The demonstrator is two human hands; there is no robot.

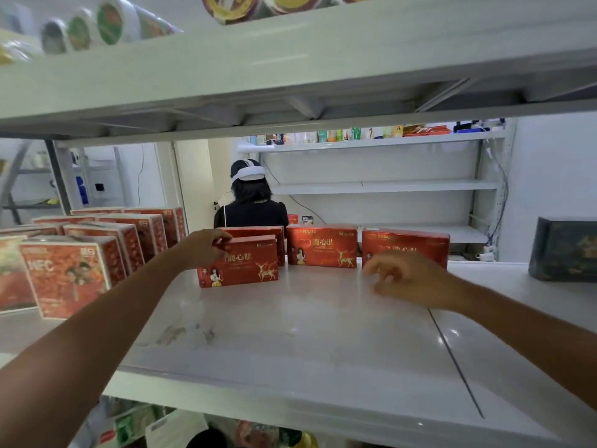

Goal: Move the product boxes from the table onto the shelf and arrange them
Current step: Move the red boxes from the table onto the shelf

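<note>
One shelf (290, 334): white and wide, filling the lower half of the view from 8 o'clock to 4 o'clock; every box named below stands on it.
Upper board (290, 76): white, crossing the top at 12 o'clock.
Far shelving (387, 185): white racks beyond the shelf at 1 o'clock, small packets on the top level.
Orange cartons (64, 279): a packed group at 9 o'clock, upright, marked NFC.
Other person (252, 202): seen from behind at 12 o'clock, dark top, white headband.
Dark box (563, 250): at 3 o'clock, well apart from the red ones.
Right red box (405, 240): upright at 2 o'clock, at the shelf's back.
Middle red box (321, 245): upright near centre, just beside the right one.
Front red box (245, 266): upright at 11 o'clock of centre, forward of the row, a matching rear red box (258, 231) close behind it.
Right hand (407, 279): blurred, fingers loosely spread, holding nothing, in front of the right red box; contact cannot be told.
Left hand (206, 245): fingers curled over the front red box's top left corner, gripping it.
</note>
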